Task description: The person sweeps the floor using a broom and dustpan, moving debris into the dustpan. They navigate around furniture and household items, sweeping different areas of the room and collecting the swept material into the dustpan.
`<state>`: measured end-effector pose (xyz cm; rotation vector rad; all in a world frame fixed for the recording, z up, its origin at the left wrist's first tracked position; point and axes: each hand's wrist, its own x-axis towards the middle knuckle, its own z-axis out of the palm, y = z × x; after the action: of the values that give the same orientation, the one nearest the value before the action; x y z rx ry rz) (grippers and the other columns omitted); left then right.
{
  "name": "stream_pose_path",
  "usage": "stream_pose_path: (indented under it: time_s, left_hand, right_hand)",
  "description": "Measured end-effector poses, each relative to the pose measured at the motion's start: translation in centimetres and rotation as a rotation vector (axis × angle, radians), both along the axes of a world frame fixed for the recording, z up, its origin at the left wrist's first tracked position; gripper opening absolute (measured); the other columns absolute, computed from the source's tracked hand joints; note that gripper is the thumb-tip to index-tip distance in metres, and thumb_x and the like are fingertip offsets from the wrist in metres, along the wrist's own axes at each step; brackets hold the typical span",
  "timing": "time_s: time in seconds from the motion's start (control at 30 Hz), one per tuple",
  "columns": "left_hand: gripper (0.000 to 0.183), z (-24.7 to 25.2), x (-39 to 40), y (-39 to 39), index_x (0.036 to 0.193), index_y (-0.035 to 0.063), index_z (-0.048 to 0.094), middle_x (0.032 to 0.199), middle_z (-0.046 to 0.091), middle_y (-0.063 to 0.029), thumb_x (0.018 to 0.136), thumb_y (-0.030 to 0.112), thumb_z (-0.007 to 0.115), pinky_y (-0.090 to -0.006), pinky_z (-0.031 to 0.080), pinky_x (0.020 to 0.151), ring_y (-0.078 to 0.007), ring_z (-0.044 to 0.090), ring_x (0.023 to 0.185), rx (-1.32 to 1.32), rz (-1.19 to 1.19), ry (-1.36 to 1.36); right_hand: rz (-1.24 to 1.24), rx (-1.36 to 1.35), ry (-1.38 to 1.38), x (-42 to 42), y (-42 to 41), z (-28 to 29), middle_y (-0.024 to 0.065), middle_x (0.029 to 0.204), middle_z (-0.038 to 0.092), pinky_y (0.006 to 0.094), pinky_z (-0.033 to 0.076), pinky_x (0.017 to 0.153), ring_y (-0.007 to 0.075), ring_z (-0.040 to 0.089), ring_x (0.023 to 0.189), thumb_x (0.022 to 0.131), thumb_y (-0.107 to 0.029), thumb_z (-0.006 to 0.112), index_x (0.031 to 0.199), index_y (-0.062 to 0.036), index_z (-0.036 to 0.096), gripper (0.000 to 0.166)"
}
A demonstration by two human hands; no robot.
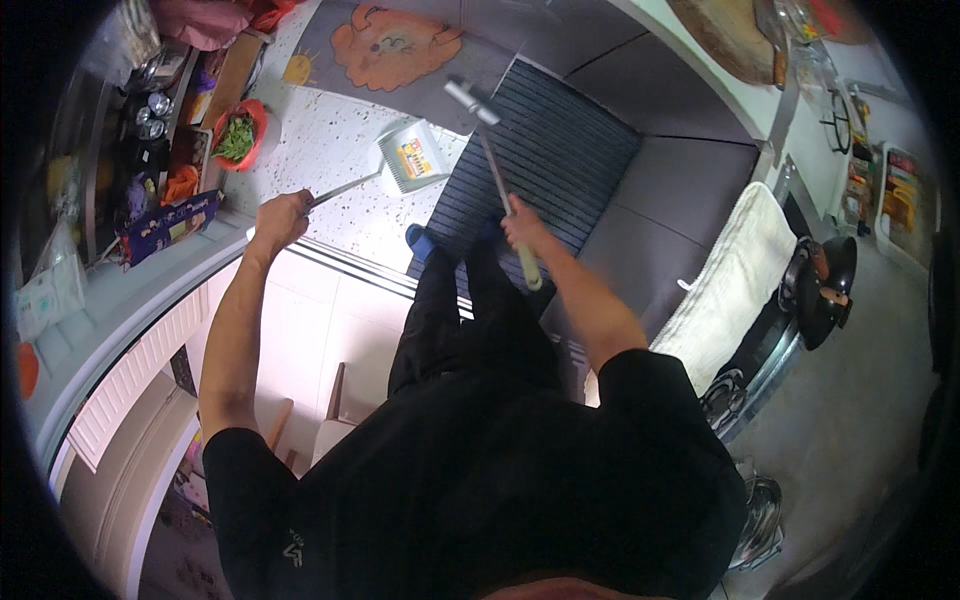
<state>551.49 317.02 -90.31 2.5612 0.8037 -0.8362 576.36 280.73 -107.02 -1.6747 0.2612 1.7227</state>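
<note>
My left hand [283, 221] is closed around the metal handle of a long-handled dustpan [412, 157]. The pan's pale tray, with a bright sticker in it, rests on the speckled floor close to the mat's edge. In my right hand [523, 225] is a broom [472, 103] with a metal stick and a pale green grip. Its blurred head is over the upper left edge of the dark ribbed mat [555, 142], right of the dustpan; whether it touches the mat I cannot tell.
A red basin of leafy greens [236, 139] stands by the shelves at left. A grey mat with an orange cartoon animal [394, 49] lies ahead. Cabinets [690, 187] line the right, under a stove with a white towel [739, 277]. A sliding-door track [352, 266] crosses near my blue slippers [420, 241].
</note>
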Motion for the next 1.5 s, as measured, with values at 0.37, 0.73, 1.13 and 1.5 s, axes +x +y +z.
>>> stream_pose_path:
  time_s: [0.37, 0.73, 1.13, 1.5]
  left_hand:
    - [0.024, -0.6, -1.4, 0.1, 0.091, 0.0111, 0.061, 0.079, 0.063, -0.0157, 0.069, 0.007, 0.051, -0.0431, 0.047, 0.069, -0.0334, 0.061, 0.078, -0.019, 0.019, -0.075]
    - [0.025, -1.6, -1.7, 1.0, 0.093, 0.0109, 0.058, 0.083, 0.062, -0.0154, 0.069, 0.008, 0.054, -0.0438, 0.047, 0.071, -0.0335, 0.06, 0.083, -0.011, -0.017, 0.004]
    - [0.029, 0.0, -0.9, -0.1, 0.097, 0.0098, 0.058, 0.078, 0.062, -0.0173, 0.068, 0.008, 0.054, -0.0431, 0.047, 0.069, -0.0342, 0.061, 0.078, -0.018, 0.026, -0.011]
    - [0.029, -0.8, -1.8, 0.7, 0.096, 0.0107, 0.059, 0.079, 0.062, -0.0182, 0.068, 0.008, 0.052, -0.0443, 0.047, 0.07, -0.0355, 0.06, 0.079, -0.009, 0.023, -0.061]
  right_hand:
    - [0.13, -0.201, -0.344, 1.4, -10.2, 11.6, 0.0024, 0.057, 0.045, 0.0277, 0.037, 0.037, 0.012, 0.042, 0.04, 0.079, -0.007, 0.054, 0.139, -0.013, 0.025, 0.066]
    - [0.4, -0.047, -0.248, -7.6, -6.3, 9.9, 0.0067, 0.064, 0.049, 0.0286, 0.041, 0.039, 0.0146, 0.046, 0.043, 0.078, -0.013, 0.054, 0.136, -0.0197, 0.031, 0.063]
    - [0.124, -0.233, -0.597, 6.0, -3.9, 4.3, 0.0087, 0.065, 0.054, 0.0313, 0.044, 0.044, 0.0179, 0.051, 0.048, 0.079, -0.005, 0.051, 0.132, -0.0137, 0.037, 0.055]
    - [0.123, 0.019, -0.018, -3.3, -3.2, 10.6, 0.0028, 0.064, 0.047, 0.0263, 0.038, 0.039, 0.0104, 0.041, 0.045, 0.079, -0.011, 0.058, 0.136, -0.0207, 0.032, 0.063]
